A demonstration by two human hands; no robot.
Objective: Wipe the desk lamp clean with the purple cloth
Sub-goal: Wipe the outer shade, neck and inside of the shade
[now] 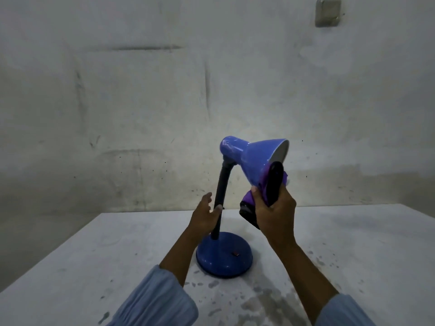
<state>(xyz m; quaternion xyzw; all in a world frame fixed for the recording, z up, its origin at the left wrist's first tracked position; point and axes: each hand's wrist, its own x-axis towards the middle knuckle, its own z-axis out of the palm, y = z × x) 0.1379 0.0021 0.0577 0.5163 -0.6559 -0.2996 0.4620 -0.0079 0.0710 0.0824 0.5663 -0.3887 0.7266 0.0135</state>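
A blue desk lamp (254, 156) stands on the table (94, 255), its round base (224, 257) in the middle and its shade tilted up to the right. My left hand (204, 217) is at the dark flexible neck (222, 191), thumb touching it and fingers fairly straight beside it. My right hand (274, 210) grips the bunched purple cloth (270, 184) and holds it against the lower rim of the shade. Part of the cloth hangs dark below my hand.
The table top is pale and stained with dark damp spots near the front right. A bare wall stands close behind the table's far edge. A small box (327, 11) is fixed high on the wall.
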